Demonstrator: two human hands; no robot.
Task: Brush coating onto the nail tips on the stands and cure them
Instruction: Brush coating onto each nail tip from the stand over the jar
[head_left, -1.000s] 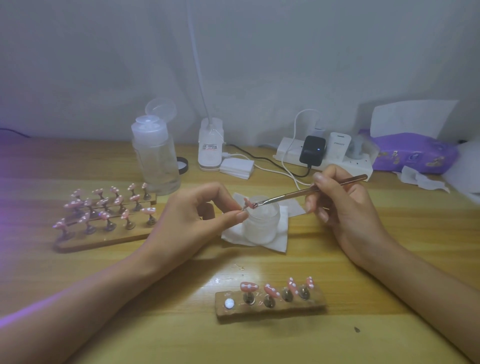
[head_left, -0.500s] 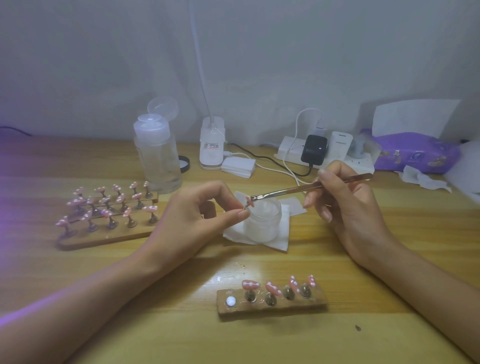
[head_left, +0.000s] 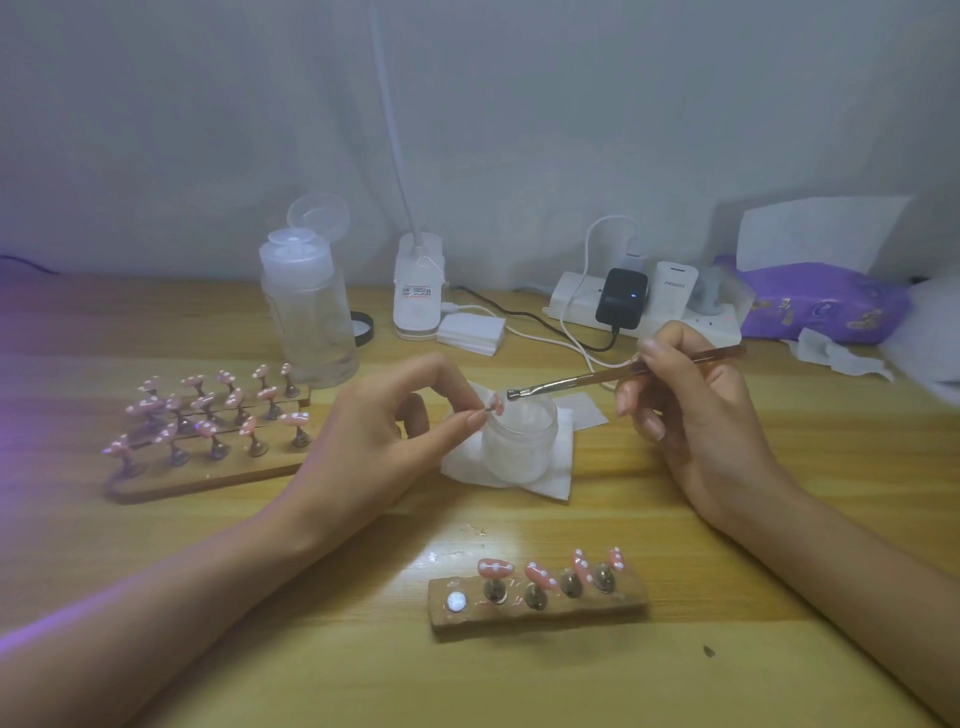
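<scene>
Your left hand (head_left: 379, 441) pinches a small pink nail tip (head_left: 493, 404) between thumb and forefinger at the 9 o'clock rim of the round frosted glass jar (head_left: 519, 447). Your right hand (head_left: 696, 415) grips a slim amber-handled metal-collared brush (head_left: 597, 379) in curled fingers, its tip over the jar close beside that nail tip. A short wooden block (head_left: 540, 613) bearing four pink dotted tips lies at the jar's 6 o'clock.
</scene>
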